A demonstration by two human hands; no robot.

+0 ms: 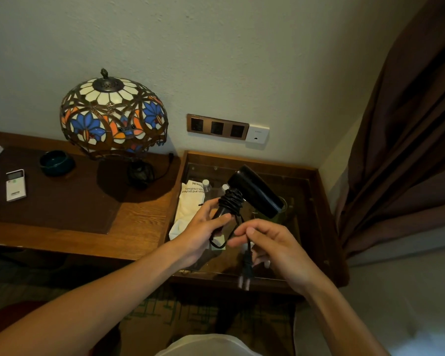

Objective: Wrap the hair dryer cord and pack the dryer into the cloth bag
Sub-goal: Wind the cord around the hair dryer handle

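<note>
A black hair dryer [254, 190] is held above a glass-topped side table, barrel pointing up and to the right. My left hand [203, 232] grips its handle. Most of the black cord [231, 200] is coiled tightly around the handle. My right hand [270, 242] pinches the loose end of the cord, and the two-pin plug [246, 272] dangles below my fingers. A short loop of cord hangs between the hands. The cream cloth bag [189, 209] with printed text lies flat on the glass, left of the dryer and partly behind my left hand.
A stained-glass lamp [113, 116] stands on the wooden desk [139, 222] to the left, with a dark bowl [57, 163] and a white remote [16, 185]. A wall socket strip [217, 128] sits above the side table [319, 201]. Brown curtains [409, 137] hang at right.
</note>
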